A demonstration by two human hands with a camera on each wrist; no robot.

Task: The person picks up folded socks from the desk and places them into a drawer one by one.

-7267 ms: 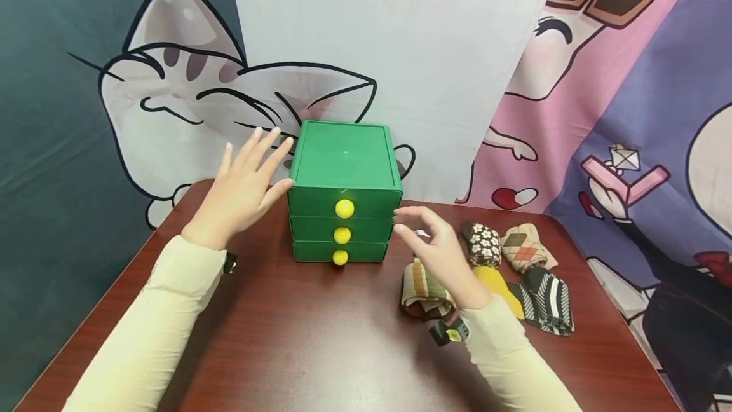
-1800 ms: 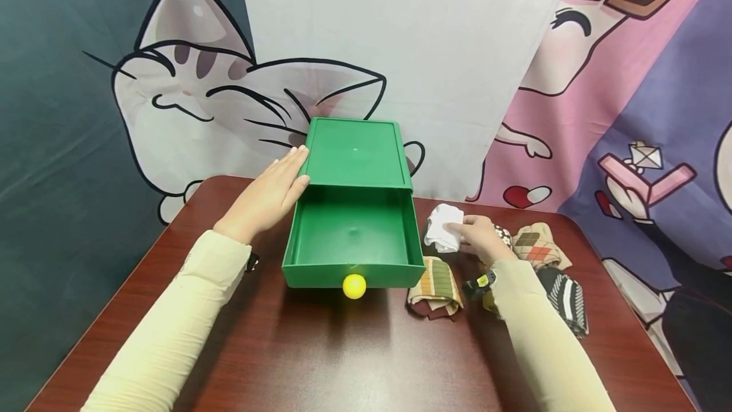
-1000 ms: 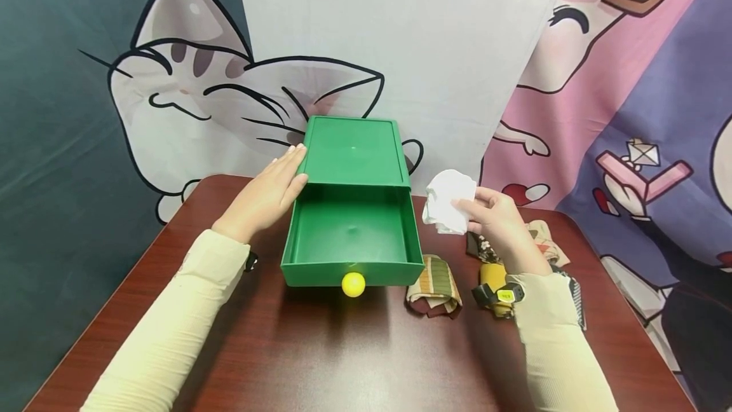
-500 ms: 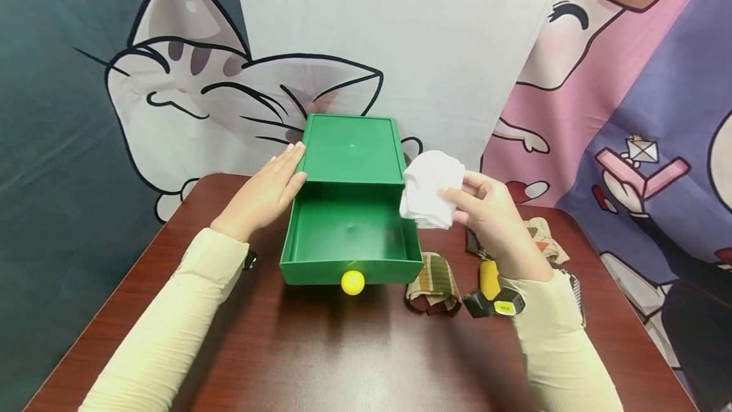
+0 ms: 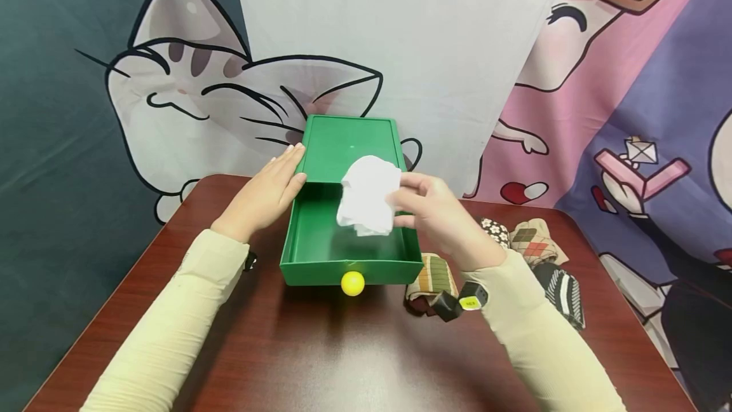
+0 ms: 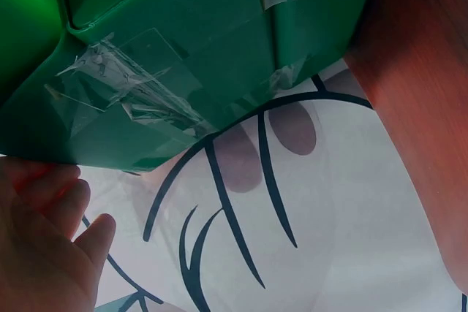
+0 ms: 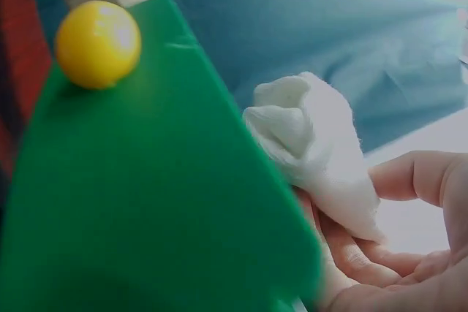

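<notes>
A green drawer cabinet [image 5: 337,138] stands at the table's back, its top drawer [image 5: 317,273] pulled out by a yellow ball knob [image 5: 352,283]. My right hand [image 5: 440,218] pinches a folded white sock [image 5: 366,199] between thumb and fingers, holding it above the drawer's inside. In the right wrist view the white sock [image 7: 322,151] appears beyond the drawer's front panel [image 7: 161,173]. My left hand [image 5: 260,199] lies with straight fingers against the cabinet's left side. Its fingers [image 6: 55,195] touch the lower green edge in the left wrist view. The lower drawers are hidden.
Right of the drawer lies a folded striped sock bundle [image 5: 431,278], partly behind my right wrist. Farther right are a flowered [image 5: 496,232], an argyle [image 5: 534,240] and a black-and-white [image 5: 563,294] bundle. Bare brown tabletop [image 5: 343,361] stretches in front.
The top drawer was closed several seconds ago. My right hand has lifted the white sock off the table and carried it left over the drawer. My left hand has stayed at the cabinet's side lately.
</notes>
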